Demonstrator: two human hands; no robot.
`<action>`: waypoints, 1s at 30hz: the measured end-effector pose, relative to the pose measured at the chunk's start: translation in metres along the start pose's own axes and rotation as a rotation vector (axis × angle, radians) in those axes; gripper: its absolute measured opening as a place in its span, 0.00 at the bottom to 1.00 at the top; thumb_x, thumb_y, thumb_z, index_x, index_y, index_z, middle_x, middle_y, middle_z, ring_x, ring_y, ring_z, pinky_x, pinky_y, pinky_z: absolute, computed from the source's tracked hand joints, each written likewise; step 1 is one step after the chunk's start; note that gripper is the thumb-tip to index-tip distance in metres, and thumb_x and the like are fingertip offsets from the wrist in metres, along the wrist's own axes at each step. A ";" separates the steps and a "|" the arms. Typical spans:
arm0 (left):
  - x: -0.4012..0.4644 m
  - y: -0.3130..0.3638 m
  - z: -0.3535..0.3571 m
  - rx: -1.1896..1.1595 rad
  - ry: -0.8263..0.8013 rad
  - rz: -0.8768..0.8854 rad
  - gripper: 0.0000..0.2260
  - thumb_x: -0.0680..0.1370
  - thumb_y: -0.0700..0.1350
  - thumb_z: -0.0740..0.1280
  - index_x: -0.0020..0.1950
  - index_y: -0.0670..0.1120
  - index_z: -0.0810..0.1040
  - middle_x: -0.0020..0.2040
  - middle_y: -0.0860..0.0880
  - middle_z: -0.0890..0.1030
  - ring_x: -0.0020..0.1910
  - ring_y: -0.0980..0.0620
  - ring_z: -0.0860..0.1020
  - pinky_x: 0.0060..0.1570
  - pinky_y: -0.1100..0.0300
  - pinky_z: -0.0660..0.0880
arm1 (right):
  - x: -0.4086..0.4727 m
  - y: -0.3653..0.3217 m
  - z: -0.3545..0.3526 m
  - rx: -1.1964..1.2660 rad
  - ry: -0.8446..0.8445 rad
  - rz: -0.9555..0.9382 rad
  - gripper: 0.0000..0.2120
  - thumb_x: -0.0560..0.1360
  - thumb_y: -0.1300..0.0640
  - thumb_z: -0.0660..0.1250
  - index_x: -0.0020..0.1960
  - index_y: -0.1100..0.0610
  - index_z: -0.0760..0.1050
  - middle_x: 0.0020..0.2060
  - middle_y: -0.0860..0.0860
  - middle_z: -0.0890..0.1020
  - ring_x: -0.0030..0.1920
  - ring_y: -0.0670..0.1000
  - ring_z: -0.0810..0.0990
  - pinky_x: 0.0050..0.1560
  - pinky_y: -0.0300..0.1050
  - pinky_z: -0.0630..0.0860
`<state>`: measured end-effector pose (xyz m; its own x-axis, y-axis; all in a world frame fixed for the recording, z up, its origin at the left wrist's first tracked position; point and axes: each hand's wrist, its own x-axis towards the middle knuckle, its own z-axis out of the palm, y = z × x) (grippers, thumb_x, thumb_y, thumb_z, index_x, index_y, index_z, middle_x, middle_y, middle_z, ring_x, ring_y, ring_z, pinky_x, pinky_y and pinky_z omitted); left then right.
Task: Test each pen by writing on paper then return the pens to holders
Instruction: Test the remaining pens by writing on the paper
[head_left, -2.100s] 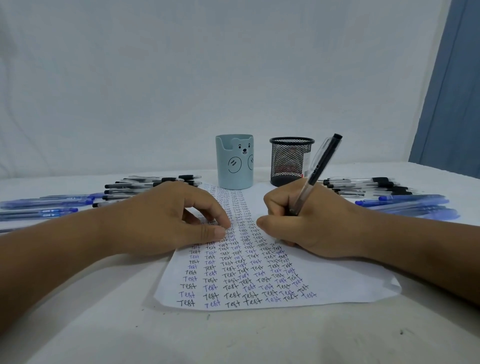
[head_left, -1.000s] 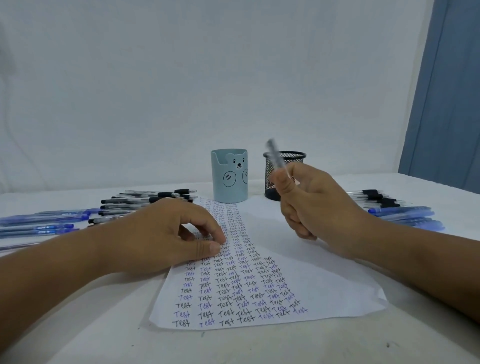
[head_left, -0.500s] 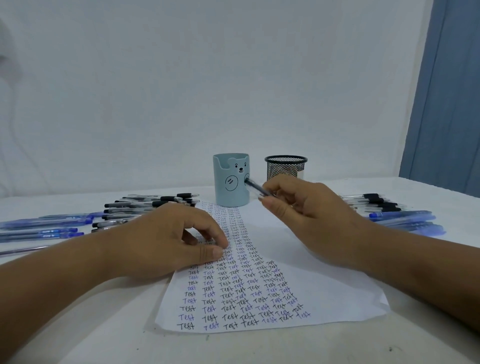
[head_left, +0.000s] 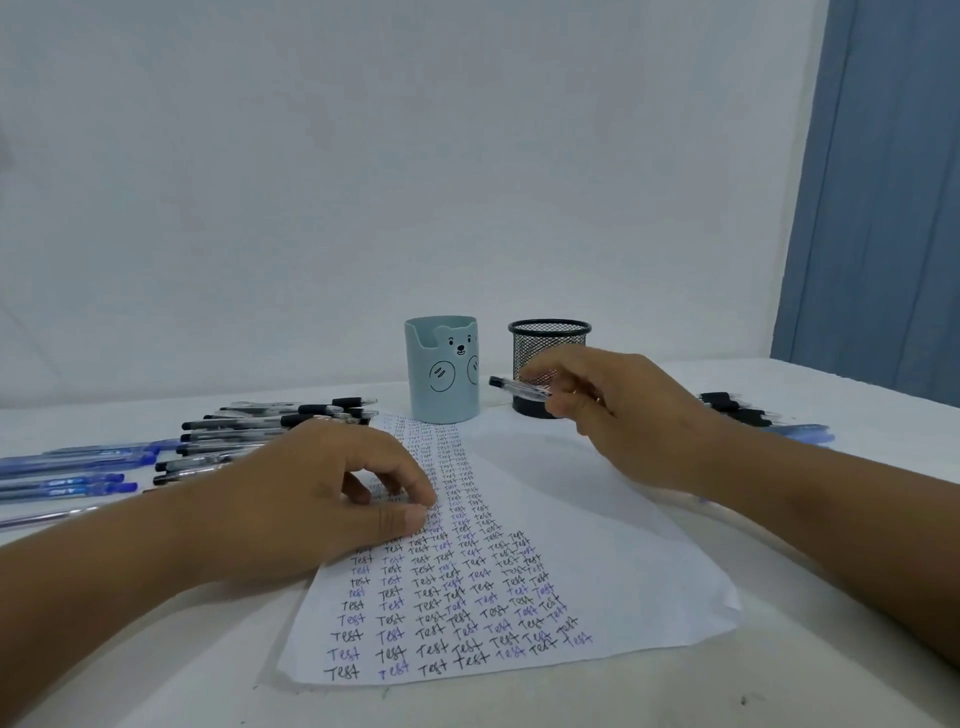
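A white paper sheet (head_left: 613, 561) covered with rows of the word "Test" lies in front of me. My left hand (head_left: 317, 499) rests on its left part, fingertips pressing it down. My right hand (head_left: 618, 415) is raised above the sheet's far right and pinches a clear pen with a black cap (head_left: 511, 386), held roughly level, cap end pointing left. The pen hangs in front of the black mesh holder (head_left: 549, 343), just right of the light blue bear holder (head_left: 441, 371).
Black-capped pens (head_left: 270, 423) and blue pens (head_left: 72, 462) lie in rows on the white table at the left. More black pens (head_left: 732, 408) and blue pens (head_left: 802, 432) lie at the right behind my right arm. A blue curtain (head_left: 883, 197) hangs at the far right.
My right hand stopped writing, lifted the pen off the paper, turned it level and carried it toward the two holders. My left hand stayed on the sheet.
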<state>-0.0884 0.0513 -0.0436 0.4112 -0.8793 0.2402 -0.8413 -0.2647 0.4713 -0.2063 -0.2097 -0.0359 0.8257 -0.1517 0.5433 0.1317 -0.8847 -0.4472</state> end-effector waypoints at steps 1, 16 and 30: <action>0.000 0.000 0.001 0.004 0.008 0.008 0.08 0.72 0.60 0.70 0.50 0.64 0.84 0.53 0.63 0.83 0.56 0.60 0.80 0.57 0.60 0.78 | 0.003 0.006 -0.005 -0.005 0.011 0.039 0.10 0.81 0.62 0.64 0.56 0.49 0.79 0.39 0.44 0.79 0.35 0.40 0.74 0.37 0.31 0.70; 0.000 -0.003 0.000 0.055 0.053 0.004 0.22 0.65 0.75 0.64 0.53 0.68 0.81 0.57 0.68 0.80 0.52 0.62 0.80 0.56 0.56 0.78 | 0.022 0.100 -0.059 -0.475 -0.080 0.337 0.18 0.78 0.68 0.65 0.61 0.51 0.82 0.59 0.48 0.82 0.53 0.48 0.81 0.58 0.45 0.79; 0.001 -0.017 -0.031 0.182 0.269 -0.005 0.06 0.75 0.47 0.75 0.46 0.60 0.85 0.45 0.62 0.84 0.47 0.59 0.81 0.45 0.64 0.77 | -0.005 -0.003 0.000 -0.285 -0.103 -0.112 0.10 0.80 0.57 0.67 0.58 0.48 0.83 0.49 0.39 0.81 0.50 0.44 0.79 0.55 0.42 0.75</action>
<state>-0.0625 0.0672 -0.0247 0.4728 -0.7479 0.4659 -0.8782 -0.3565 0.3189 -0.2105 -0.2065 -0.0372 0.8677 -0.0138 0.4969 0.0780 -0.9835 -0.1634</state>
